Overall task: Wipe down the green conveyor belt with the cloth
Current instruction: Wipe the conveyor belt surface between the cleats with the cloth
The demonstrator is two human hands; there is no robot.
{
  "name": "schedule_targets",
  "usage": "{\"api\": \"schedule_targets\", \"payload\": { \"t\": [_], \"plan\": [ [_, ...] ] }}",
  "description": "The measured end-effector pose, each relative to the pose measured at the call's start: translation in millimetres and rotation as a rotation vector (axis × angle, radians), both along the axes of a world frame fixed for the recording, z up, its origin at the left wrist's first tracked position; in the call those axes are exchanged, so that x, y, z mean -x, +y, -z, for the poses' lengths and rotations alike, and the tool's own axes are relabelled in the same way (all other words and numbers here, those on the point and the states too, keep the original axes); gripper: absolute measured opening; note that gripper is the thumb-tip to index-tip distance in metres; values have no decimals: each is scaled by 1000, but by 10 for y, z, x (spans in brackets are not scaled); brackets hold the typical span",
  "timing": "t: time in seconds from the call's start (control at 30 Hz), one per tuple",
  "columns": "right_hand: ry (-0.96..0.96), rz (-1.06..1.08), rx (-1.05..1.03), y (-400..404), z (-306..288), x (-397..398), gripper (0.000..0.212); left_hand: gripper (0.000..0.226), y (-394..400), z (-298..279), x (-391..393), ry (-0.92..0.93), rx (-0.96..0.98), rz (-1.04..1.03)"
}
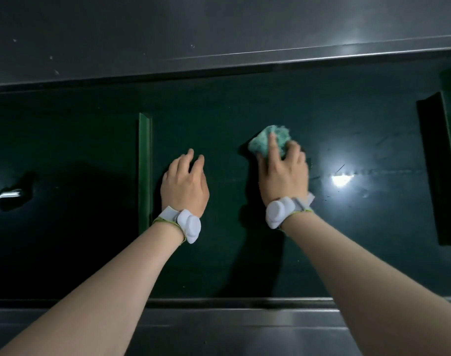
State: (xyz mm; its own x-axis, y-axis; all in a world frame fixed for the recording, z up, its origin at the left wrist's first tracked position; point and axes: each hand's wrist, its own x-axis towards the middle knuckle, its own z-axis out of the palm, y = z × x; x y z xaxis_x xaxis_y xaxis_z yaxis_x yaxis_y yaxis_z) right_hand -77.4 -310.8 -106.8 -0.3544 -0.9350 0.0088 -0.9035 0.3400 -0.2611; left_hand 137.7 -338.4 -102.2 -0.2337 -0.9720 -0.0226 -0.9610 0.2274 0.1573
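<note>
The dark green conveyor belt point(219, 253) runs left to right across the view, glossy with light glare. A crumpled teal cloth point(264, 140) lies on the belt right of centre. My right hand point(283, 173) presses down on the cloth, fingers spread over it, and covers its near half. My left hand point(184, 186) rests on the bare belt to the left of the cloth, fingers slightly curled, holding nothing. Both wrists wear white sensor bands.
A raised green cleat point(144, 170) crosses the belt just left of my left hand. Another dark cleat point(440, 170) stands at the right. Grey metal side rails border the belt at the far side point(219, 34) and the near edge point(232, 327).
</note>
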Motion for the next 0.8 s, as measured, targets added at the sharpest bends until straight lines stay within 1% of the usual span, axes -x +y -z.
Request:
{"api": "schedule_targets", "payload": {
  "t": [0.1, 0.17, 0.23, 0.33, 0.4, 0.5, 0.57, 0.67, 0.8],
  "plan": [
    [-68, -183, 1, 23, -6, -666, 59, 37, -1, -2, 23, -12, 19, 4],
    [-91, -221, -23, 73, -16, -953, 60, 36, -6, -4, 11, -14, 12, -9],
    [-80, -232, -43, 105, -25, -946, 62, 40, -7, -8, -28, -28, 4, 9],
    [-2, -269, -20, 157, -30, -545, 65, 59, -5, -45, -27, -53, -25, 42],
    [28, -172, -22, 146, -13, -110, 65, 64, 3, -79, 6, -46, -59, 19],
    [37, 43, -56, 129, -9, 553, 62, 66, 14, -108, 20, -49, -105, 9],
    [30, 144, -36, 113, -22, 723, 60, 66, 10, -105, 2, -58, -117, 24],
    [-1, 162, -13, 27, -29, 389, 59, 68, 13, -81, -12, -66, -113, 36],
    [-86, -42, -38, 7, -54, -594, 60, 66, 21, -101, -7, -58, -88, 20]
  ]
}}
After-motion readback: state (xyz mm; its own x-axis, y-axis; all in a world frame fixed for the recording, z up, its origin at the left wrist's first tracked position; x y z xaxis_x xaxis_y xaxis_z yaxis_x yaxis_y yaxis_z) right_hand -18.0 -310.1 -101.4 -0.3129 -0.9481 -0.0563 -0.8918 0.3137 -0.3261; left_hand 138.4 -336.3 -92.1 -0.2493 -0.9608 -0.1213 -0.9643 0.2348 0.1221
